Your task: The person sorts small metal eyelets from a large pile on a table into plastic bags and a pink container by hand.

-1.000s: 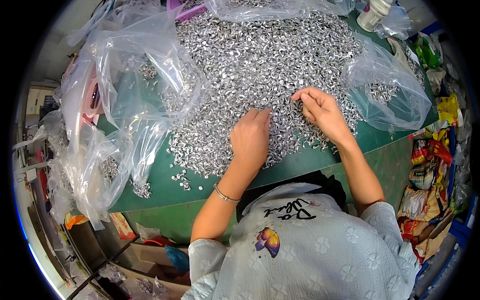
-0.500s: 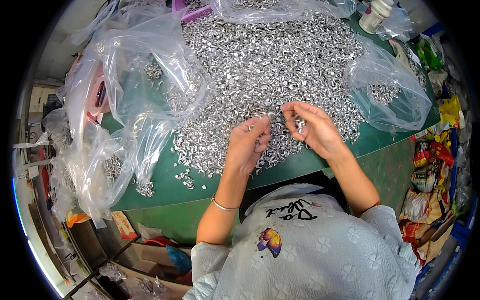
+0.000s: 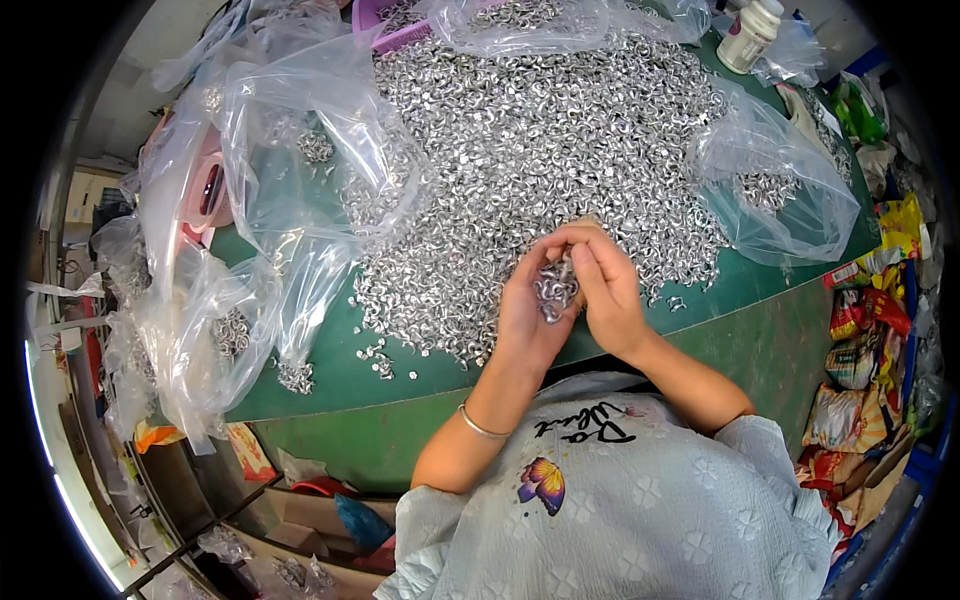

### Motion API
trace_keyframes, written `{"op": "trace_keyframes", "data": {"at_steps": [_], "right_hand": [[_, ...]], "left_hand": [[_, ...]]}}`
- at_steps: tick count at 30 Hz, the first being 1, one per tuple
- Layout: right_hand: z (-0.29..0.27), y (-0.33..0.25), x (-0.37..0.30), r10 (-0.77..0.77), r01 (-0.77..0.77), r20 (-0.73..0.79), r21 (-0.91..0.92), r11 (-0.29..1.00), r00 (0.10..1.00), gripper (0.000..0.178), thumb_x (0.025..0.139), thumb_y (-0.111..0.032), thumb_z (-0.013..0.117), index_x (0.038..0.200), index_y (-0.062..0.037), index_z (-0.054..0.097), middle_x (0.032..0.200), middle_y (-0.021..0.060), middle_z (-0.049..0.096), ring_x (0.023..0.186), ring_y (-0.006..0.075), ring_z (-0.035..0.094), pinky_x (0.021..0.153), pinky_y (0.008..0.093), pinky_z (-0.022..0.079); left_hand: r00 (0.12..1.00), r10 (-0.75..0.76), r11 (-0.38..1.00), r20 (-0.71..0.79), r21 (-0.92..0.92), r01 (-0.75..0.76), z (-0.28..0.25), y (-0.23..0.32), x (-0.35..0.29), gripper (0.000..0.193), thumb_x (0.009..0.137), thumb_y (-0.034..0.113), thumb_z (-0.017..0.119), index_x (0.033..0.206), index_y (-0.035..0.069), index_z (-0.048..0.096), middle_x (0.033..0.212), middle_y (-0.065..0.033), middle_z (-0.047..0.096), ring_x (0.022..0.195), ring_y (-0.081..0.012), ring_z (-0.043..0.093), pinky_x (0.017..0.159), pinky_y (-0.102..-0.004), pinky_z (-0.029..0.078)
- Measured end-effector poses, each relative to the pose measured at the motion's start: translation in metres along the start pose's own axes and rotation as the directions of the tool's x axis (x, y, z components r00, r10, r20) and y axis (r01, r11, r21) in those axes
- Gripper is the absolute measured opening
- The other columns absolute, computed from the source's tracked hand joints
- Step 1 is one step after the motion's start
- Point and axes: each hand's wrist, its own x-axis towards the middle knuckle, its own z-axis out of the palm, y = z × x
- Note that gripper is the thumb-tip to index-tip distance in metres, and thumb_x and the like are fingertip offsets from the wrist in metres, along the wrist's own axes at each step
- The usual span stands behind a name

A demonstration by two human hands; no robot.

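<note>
A broad heap of small, shiny silver hook-shaped metal parts (image 3: 540,140) covers the middle of the green table. Over its near edge my left hand (image 3: 522,318) is cupped, palm up, around a small handful of curved metal parts (image 3: 555,288). My right hand (image 3: 610,300) meets it from the right. Its fingers curl over the far side of the handful, and its thumb presses against the parts. Where the fingertips overlap, I cannot see how many pieces each hand has. A metal bangle circles my left wrist.
Clear plastic bags (image 3: 310,150) with some parts lie at the left, and another clear bag (image 3: 780,190) is at the right. A purple basket (image 3: 405,35) and a white bottle (image 3: 748,38) stand at the far side. Colourful packets (image 3: 850,355) fill the right edge.
My hands were apart over the heap, each with a few parts at the fingers. They have come together, nearer to me, cupped around a handful.
</note>
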Motion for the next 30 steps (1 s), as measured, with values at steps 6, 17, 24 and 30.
{"op": "trace_keyframes", "data": {"at_steps": [6,17,24,30], "right_hand": [[-0.013,-0.004,-0.012,-0.065,0.084,-0.163,0.112,0.990,0.985,0.026,0.097,-0.012,0.035,0.111,0.0017,0.052,0.098,0.0090,0.057,0.089,0.0158,0.053,0.084,0.0311,0.042],[-0.112,-0.001,-0.056,-0.210,0.268,-0.706,-0.029,0.963,0.676,0.035,0.099,-0.017,0.034,0.128,0.0013,0.037,0.116,0.0116,0.047,0.107,0.0182,0.046,0.092,0.0325,0.036],[-0.135,-0.013,-0.050,-0.087,0.153,-0.723,0.027,0.988,0.685,0.045,0.100,-0.021,0.034,0.138,0.0027,0.028,0.138,0.0171,0.036,0.130,0.0253,0.034,0.106,0.0394,0.025],[-0.132,-0.005,-0.052,-0.006,0.079,-0.672,0.078,0.994,0.740,0.042,0.097,-0.014,0.040,0.134,0.0049,0.033,0.136,0.0185,0.039,0.127,0.0265,0.038,0.105,0.0392,0.029]], "left_hand": [[0.998,-0.008,1.000,-0.070,-0.027,0.006,0.030,-0.008,-0.010,0.021,0.096,0.024,0.043,0.097,0.007,0.055,0.094,-0.0079,0.062,0.090,-0.0194,0.061,0.082,-0.0365,0.052],[0.940,-0.337,0.909,0.058,0.279,0.308,0.111,-0.077,0.055,0.021,0.092,0.009,0.047,0.105,-0.006,0.053,0.101,-0.0189,0.059,0.097,-0.0281,0.059,0.087,-0.0379,0.052],[0.906,-0.242,0.948,0.347,0.283,0.145,0.192,-0.144,0.131,0.045,0.089,0.009,0.043,0.131,-0.006,0.033,0.135,-0.0193,0.040,0.126,-0.0322,0.037,0.110,-0.0483,0.020],[0.822,-0.170,0.689,0.543,0.662,-0.295,0.138,-0.106,0.079,0.038,0.089,0.005,0.048,0.126,-0.003,0.048,0.130,-0.0167,0.050,0.123,-0.0213,0.045,0.103,-0.0358,0.034]]}}
